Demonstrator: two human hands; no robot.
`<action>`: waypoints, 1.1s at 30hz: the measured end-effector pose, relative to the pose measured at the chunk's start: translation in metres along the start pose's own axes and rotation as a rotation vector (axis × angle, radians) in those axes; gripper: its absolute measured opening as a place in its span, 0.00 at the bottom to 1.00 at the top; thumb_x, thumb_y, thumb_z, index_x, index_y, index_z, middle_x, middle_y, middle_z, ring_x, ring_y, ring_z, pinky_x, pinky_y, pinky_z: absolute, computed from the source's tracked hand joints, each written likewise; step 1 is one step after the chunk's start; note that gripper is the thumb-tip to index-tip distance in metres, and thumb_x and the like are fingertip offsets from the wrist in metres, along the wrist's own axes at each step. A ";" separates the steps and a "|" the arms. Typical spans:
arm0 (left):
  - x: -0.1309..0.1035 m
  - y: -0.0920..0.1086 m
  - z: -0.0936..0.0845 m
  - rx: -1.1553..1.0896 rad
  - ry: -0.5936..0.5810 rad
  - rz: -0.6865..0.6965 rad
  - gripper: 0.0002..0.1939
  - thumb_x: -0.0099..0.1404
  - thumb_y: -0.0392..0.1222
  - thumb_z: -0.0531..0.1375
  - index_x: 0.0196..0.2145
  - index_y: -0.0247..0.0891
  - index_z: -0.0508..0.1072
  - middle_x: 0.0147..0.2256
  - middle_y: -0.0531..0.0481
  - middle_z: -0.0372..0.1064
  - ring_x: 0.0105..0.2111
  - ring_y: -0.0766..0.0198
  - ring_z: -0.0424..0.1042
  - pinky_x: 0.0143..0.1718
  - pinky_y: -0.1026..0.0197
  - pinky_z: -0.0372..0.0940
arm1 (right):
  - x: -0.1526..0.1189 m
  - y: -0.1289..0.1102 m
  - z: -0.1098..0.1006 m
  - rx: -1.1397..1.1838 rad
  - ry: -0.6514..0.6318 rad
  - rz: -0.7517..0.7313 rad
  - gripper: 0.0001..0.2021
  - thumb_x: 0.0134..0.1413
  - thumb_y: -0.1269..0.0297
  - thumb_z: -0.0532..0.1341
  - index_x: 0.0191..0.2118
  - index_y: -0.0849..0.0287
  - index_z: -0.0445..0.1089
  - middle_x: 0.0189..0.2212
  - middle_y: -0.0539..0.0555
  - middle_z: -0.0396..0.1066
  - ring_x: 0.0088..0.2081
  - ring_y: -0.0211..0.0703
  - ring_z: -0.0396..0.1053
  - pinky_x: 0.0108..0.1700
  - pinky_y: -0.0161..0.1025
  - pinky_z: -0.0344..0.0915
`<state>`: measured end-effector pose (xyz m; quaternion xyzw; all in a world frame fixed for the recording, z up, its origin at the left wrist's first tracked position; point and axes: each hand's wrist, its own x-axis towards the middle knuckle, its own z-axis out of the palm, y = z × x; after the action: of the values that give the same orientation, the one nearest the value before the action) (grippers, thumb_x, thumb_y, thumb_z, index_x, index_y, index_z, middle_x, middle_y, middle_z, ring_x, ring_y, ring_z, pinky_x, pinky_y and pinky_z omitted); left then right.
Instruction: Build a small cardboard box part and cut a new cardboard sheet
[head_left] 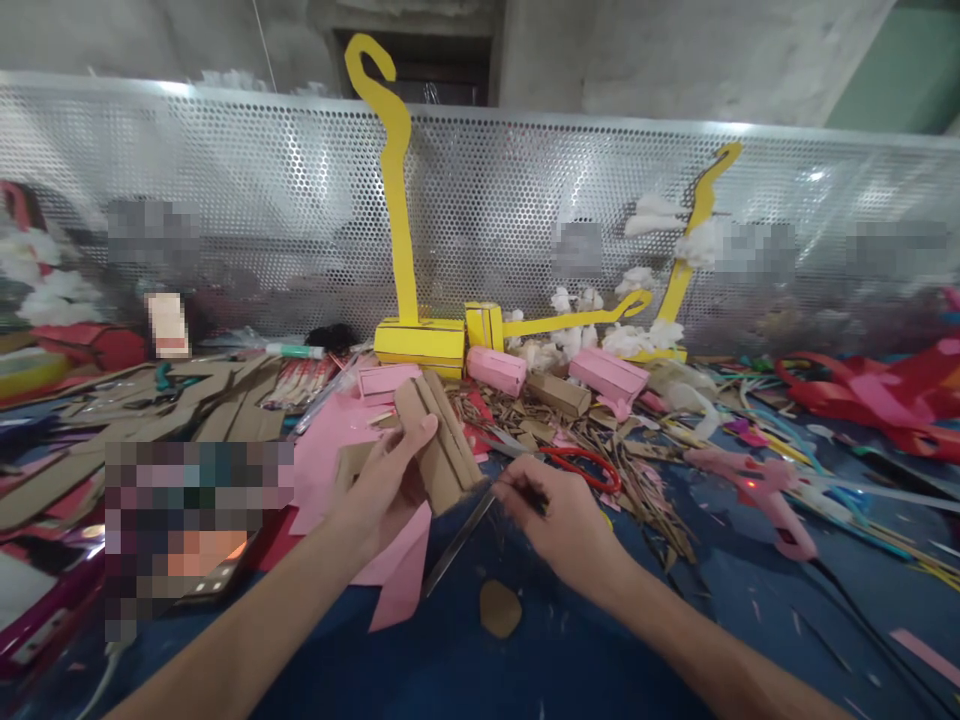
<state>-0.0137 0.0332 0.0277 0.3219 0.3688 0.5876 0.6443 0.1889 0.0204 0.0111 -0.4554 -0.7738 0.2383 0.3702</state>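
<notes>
My left hand (382,490) grips a small brown cardboard box (442,445), tilted, with its thumb along the near face. Just right of its lower corner is my right hand (551,510), fingers curled into a pinch; what they hold, if anything, is hidden. Below the hands lies a thin metal blade or ruler (459,540), slanting across the blue table. Red-handled scissors (581,465) rest behind my right hand. Pink paper (330,455) spreads beneath and left of the box. A rounded cardboard scrap (500,608) lies in front.
A pink glue gun (772,500) with a lit red light lies at the right, its cord trailing forward. Yellow hooked stands (397,200), pink boxes (609,375) and cardboard scraps (637,480) line the back before a perforated metal panel (495,210). Cardboard strips (225,390) pile up at left.
</notes>
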 end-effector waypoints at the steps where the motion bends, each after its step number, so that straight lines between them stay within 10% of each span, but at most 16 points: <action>1: 0.001 0.000 -0.001 -0.012 0.002 -0.003 0.13 0.63 0.42 0.66 0.45 0.36 0.76 0.41 0.44 0.79 0.36 0.58 0.78 0.34 0.59 0.77 | 0.001 0.001 -0.001 0.025 -0.001 0.008 0.11 0.65 0.59 0.57 0.32 0.56 0.67 0.22 0.46 0.65 0.25 0.38 0.61 0.28 0.35 0.56; 19: 0.012 0.011 -0.013 -0.265 0.013 -0.034 0.11 0.68 0.42 0.62 0.47 0.38 0.72 0.39 0.48 0.75 0.35 0.64 0.76 0.32 0.65 0.73 | 0.029 0.048 -0.040 0.237 0.526 0.078 0.12 0.66 0.53 0.55 0.36 0.56 0.64 0.24 0.48 0.65 0.25 0.39 0.64 0.31 0.37 0.63; 26: 0.014 0.008 -0.015 -0.265 -0.112 0.057 0.08 0.66 0.46 0.64 0.37 0.39 0.71 0.27 0.55 0.68 0.24 0.70 0.68 0.25 0.68 0.67 | 0.026 0.037 -0.031 0.100 0.192 -0.007 0.07 0.57 0.66 0.59 0.38 0.57 0.75 0.34 0.54 0.76 0.33 0.46 0.71 0.38 0.41 0.67; 33: 0.018 0.004 -0.018 -0.206 0.034 0.065 0.13 0.64 0.44 0.66 0.45 0.39 0.73 0.38 0.48 0.76 0.34 0.64 0.76 0.34 0.65 0.74 | 0.018 0.025 -0.028 0.022 0.190 -0.065 0.12 0.50 0.77 0.50 0.26 0.57 0.68 0.27 0.50 0.70 0.33 0.43 0.68 0.39 0.38 0.61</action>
<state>-0.0306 0.0509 0.0204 0.2558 0.3068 0.6485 0.6480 0.2187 0.0490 0.0168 -0.4466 -0.7469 0.1905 0.4543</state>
